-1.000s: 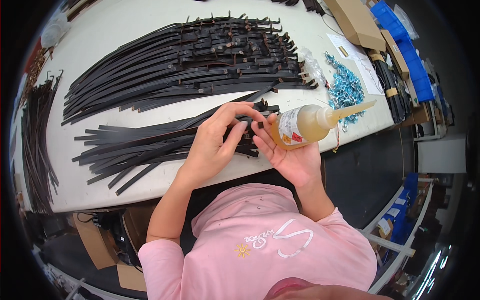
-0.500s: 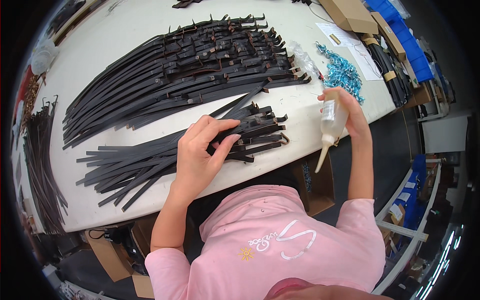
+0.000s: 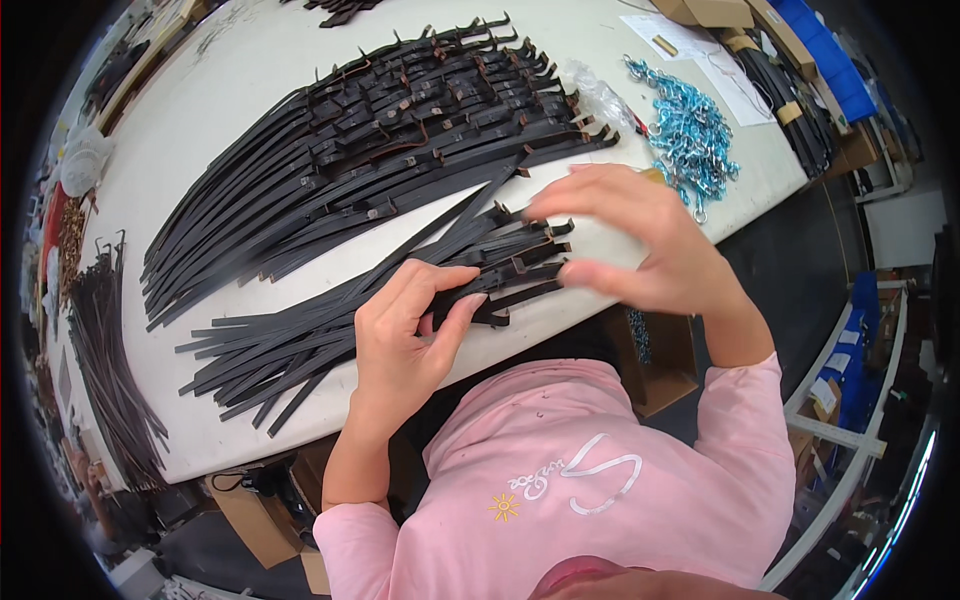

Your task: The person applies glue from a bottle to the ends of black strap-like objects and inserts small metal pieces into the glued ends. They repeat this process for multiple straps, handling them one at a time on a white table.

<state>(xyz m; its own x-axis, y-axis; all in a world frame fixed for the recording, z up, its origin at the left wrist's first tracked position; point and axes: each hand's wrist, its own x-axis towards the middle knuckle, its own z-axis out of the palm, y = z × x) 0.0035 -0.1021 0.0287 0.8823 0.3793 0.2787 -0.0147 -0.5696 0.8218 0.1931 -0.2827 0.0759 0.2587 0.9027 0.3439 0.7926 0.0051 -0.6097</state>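
My left hand [image 3: 405, 325] is closed, thumb and forefinger pinching a black strap at the near loose bundle of flat black straps [image 3: 290, 350]. Several of these straps end at the right in bent, hook-like metal tips [image 3: 545, 240]. Slightly blurred, my right hand [image 3: 640, 240] hovers just right of those ends, thumb and fingers spread with nothing seen between them. A small yellowish bit [image 3: 655, 175], possibly part of the squeeze bottle, peeks out behind its knuckles; the remainder is hidden.
Beyond lies a large row of similar black straps [image 3: 330, 150]. Blue chain-like metal pieces [image 3: 695, 135] are heaped at the right, beside a clear plastic bag [image 3: 600, 95] and paper sheets [image 3: 735, 85]. More thin dark straps [image 3: 115, 370] lie at the left edge. Open cardboard boxes [image 3: 255, 520] stand below the table.
My right hand has let go of the squeeze bottle and moved left to the strap ends, its fingers spread. My left hand keeps its pinch. The whole view has shifted slightly.
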